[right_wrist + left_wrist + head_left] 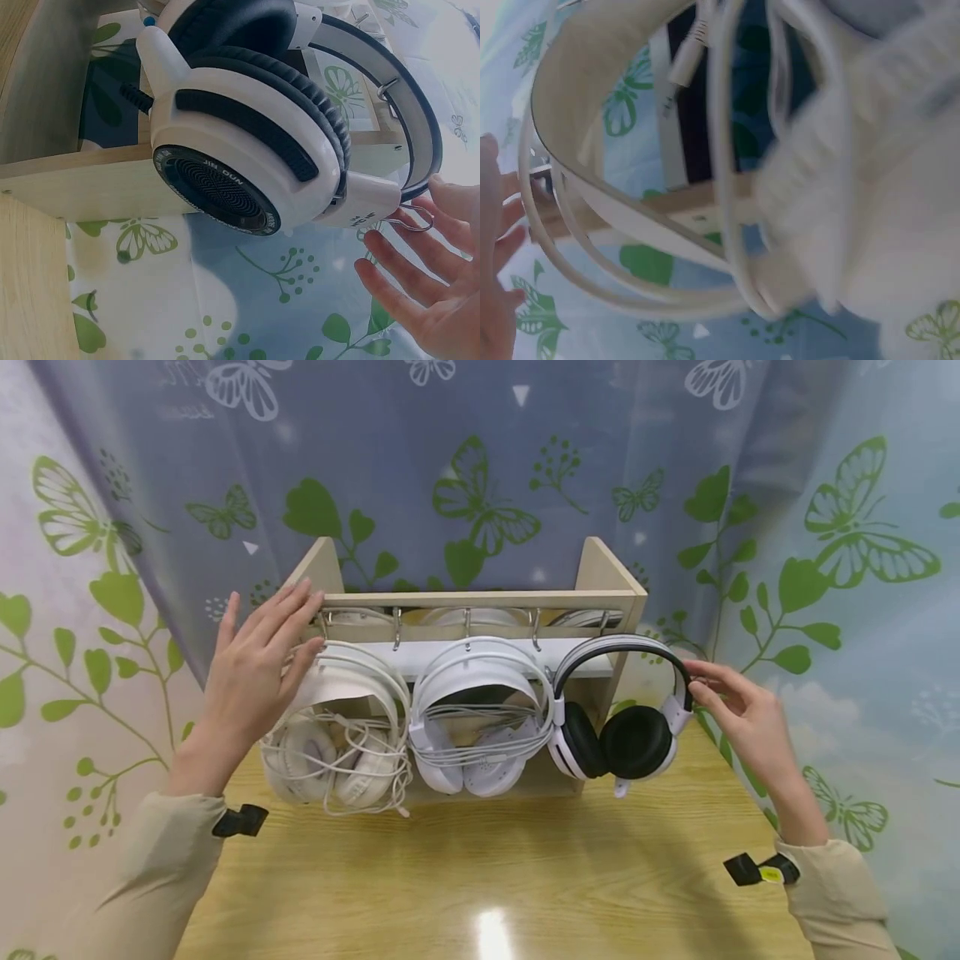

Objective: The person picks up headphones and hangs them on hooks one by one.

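Right hand (738, 714) spread, fingertips touching black-and-white headphones (622, 727) at 3 o'clock | left hand (251, 672) flat on rack (607, 578) | risk: a bump may knock headphones off the hook (602, 622)

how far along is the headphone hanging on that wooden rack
Looks nearly done: three headphones hang from the wooden rack, two white pairs and a black-and-white pair. The right hand touches that last pair's headband with straight fingers; the left hand rests on the rack's left end. Likely left: letting go.
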`<move>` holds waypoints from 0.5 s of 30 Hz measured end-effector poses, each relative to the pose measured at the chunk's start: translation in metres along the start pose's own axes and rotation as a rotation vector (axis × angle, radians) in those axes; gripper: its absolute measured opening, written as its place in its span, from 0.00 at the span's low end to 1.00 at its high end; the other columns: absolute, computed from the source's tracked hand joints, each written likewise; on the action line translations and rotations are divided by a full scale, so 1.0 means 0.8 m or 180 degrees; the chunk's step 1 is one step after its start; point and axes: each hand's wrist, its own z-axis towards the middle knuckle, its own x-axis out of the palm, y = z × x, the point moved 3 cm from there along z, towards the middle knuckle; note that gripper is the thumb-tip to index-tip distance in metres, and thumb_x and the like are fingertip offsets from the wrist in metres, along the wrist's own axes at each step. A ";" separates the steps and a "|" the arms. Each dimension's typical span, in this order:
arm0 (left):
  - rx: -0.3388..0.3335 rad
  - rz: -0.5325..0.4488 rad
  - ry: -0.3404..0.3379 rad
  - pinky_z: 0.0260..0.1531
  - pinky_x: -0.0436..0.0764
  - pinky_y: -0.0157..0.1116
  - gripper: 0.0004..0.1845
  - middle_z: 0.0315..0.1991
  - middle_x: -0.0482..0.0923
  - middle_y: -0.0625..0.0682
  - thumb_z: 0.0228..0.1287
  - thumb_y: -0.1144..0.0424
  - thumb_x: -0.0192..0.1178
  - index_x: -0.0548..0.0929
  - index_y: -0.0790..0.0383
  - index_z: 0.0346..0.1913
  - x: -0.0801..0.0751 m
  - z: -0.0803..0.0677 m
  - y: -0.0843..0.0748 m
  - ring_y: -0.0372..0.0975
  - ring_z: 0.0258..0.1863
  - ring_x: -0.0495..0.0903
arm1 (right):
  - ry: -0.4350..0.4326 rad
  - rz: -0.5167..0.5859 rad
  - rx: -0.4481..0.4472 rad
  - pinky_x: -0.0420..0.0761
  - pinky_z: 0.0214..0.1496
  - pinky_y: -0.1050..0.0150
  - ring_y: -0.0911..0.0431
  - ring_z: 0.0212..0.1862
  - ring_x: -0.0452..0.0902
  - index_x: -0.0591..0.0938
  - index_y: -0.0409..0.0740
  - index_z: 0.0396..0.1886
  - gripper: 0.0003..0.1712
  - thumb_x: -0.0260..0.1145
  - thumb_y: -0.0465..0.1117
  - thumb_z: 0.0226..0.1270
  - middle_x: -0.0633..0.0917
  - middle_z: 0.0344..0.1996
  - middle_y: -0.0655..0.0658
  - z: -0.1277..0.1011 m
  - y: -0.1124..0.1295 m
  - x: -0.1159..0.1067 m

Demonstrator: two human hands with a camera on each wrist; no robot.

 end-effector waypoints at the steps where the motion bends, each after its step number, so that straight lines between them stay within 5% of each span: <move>1: 0.0006 -0.0001 -0.0048 0.78 0.43 0.55 0.34 0.74 0.67 0.53 0.81 0.38 0.37 0.72 0.57 0.73 -0.002 -0.003 0.002 0.47 0.76 0.63 | -0.0002 0.0016 0.0001 0.75 0.54 0.83 0.71 0.52 0.79 0.81 0.43 0.65 0.20 0.61 0.34 0.77 0.83 0.58 0.54 0.000 0.000 0.000; 15: -0.0201 0.0041 -0.0227 0.77 0.50 0.54 0.33 0.71 0.72 0.54 0.81 0.39 0.39 0.76 0.59 0.70 -0.019 -0.062 0.040 0.50 0.71 0.70 | -0.0095 0.0061 0.0081 0.79 0.48 0.81 0.72 0.50 0.80 0.76 0.36 0.68 0.21 0.52 0.36 0.82 0.81 0.51 0.66 -0.016 -0.018 -0.008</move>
